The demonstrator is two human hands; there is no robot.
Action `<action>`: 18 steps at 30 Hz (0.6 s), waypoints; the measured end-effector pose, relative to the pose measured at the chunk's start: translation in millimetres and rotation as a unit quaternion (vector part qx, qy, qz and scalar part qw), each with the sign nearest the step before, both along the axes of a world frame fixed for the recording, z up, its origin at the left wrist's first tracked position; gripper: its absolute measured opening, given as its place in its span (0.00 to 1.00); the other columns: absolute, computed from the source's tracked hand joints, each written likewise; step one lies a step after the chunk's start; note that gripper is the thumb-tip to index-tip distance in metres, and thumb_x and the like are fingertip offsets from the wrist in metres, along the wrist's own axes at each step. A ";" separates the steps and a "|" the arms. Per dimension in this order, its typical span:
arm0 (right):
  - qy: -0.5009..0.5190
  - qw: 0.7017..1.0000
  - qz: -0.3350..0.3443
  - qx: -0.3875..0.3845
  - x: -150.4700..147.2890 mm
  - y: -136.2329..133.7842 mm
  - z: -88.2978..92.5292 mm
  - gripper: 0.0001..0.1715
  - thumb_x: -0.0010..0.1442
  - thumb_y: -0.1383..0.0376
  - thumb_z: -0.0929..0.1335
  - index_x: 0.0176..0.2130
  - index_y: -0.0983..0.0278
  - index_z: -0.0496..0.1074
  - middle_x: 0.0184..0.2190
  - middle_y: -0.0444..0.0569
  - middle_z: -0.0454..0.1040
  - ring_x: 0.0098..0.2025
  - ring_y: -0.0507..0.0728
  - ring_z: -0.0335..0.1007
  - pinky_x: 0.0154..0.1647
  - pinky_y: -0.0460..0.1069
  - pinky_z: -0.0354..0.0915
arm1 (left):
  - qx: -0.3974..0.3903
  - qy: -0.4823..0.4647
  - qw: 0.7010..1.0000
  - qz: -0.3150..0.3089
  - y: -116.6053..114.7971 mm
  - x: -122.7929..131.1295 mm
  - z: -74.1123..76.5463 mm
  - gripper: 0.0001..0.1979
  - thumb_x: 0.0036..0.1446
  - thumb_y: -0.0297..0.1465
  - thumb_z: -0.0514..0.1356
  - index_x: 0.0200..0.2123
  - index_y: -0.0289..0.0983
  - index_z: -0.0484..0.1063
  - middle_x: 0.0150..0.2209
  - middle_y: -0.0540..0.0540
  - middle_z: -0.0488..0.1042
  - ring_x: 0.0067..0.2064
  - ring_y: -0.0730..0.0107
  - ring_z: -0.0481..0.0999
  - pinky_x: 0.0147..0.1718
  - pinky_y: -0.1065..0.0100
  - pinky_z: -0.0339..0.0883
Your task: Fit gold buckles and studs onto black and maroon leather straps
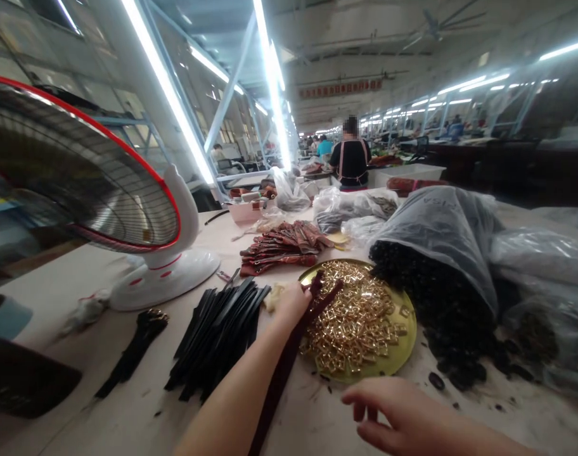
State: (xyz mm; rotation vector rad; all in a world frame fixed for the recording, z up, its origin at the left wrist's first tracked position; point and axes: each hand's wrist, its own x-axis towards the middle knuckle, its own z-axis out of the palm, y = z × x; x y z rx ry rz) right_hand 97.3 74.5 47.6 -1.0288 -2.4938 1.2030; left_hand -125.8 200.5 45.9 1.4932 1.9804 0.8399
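Note:
My left hand [291, 307] reaches to the left edge of a round gold tray [407, 345], its fingers closed on dark red straps [284, 370]. Their ends lie over a heap of small gold metal buckles [353, 320]. Beside that hand, on the table, is a pale yellow sponge-like piece [272, 297]. In front of the tray my right hand [388, 405] hovers with its fingers partly bent and apart; nothing shows in it. To the left lies a stack of black strips [217, 335].
A white fan with a red rim [170, 190] stands at left, near a bundle of black strips [134, 351]. Brown-red strap pieces [289, 244] are piled behind the tray. A plastic bag [445, 231] spills small black pieces [450, 323] at right. A person [350, 158] stands farther back.

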 end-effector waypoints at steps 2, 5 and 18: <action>0.044 0.999 -0.018 0.008 -17.1 12.9 8.5 0.19 0.53 0.66 0.64 0.46 0.61 0.70 0.39 0.49 0.75 0.39 0.56 0.70 0.42 0.49 0.64 | 0.026 -0.046 0.999 -0.004 -13.2 -2.0 15.8 0.10 0.56 0.31 0.55 0.39 0.31 0.67 0.37 0.42 0.72 0.38 0.66 0.72 0.38 0.60 0.66; 0.156 0.986 -0.051 -0.013 -50.1 21.5 20.4 0.25 0.54 0.64 0.65 0.52 0.63 0.64 0.45 0.53 0.71 0.41 0.57 0.69 0.42 0.51 0.65 | 0.062 -0.132 0.989 -0.036 -50.4 0.9 56.9 0.09 0.56 0.30 0.53 0.39 0.32 0.65 0.34 0.42 0.74 0.33 0.69 0.74 0.34 0.67 0.67; 0.275 0.940 -0.131 0.153 -200.6 -28.6 82.7 0.09 0.51 0.67 0.63 0.36 0.63 0.66 0.28 0.43 0.69 0.30 0.53 0.65 0.33 0.47 0.61 | 0.319 -0.426 0.841 -0.097 -271.2 -9.8 276.2 0.07 0.60 0.29 0.51 0.41 0.37 0.67 0.17 0.58 0.61 0.25 0.82 0.67 0.43 0.67 0.63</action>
